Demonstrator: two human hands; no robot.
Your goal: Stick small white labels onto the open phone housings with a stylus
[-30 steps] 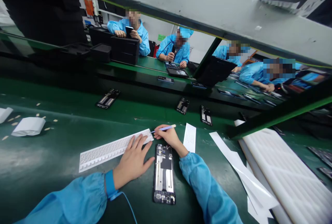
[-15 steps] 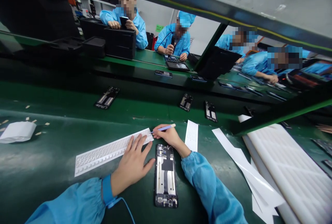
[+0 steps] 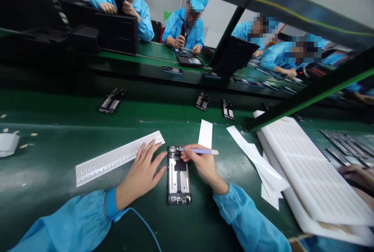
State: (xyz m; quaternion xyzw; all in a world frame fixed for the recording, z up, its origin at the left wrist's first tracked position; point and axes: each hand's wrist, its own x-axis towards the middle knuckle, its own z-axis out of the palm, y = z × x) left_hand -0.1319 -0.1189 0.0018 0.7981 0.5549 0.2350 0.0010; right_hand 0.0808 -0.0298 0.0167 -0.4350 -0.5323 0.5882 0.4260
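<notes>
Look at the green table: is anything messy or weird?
A little. Small flat tan scraps lie scattered near a white, folded-looking bundle at the far left, like litter. Long glossy white sheets overlap askew beside the ribbed white slab. Nothing looks spilled.

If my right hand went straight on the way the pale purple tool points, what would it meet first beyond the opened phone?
Probably your left hand, at its index finger, just past the phone. The right hand might pass above; depth is unclear.
</notes>
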